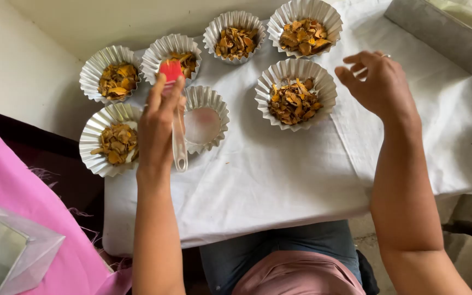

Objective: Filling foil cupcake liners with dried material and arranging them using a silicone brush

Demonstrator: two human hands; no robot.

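Your left hand (158, 131) grips the red-headed clear-handled brush (175, 117) over the empty fluted foil cup (205, 120) on the bench; right hand (381, 84) hovers open; cup looks light, crushable—hold by rim.

Seven foil cups (295, 93) are set on the cloth-covered surface (279, 175); six are filled, the empty cup (206, 117) lies left of centre.

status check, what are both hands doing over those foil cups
Left hand grips red-headed brush beside the empty foil cup. Right hand open, hovering by a filled cup. Nothing blocking.
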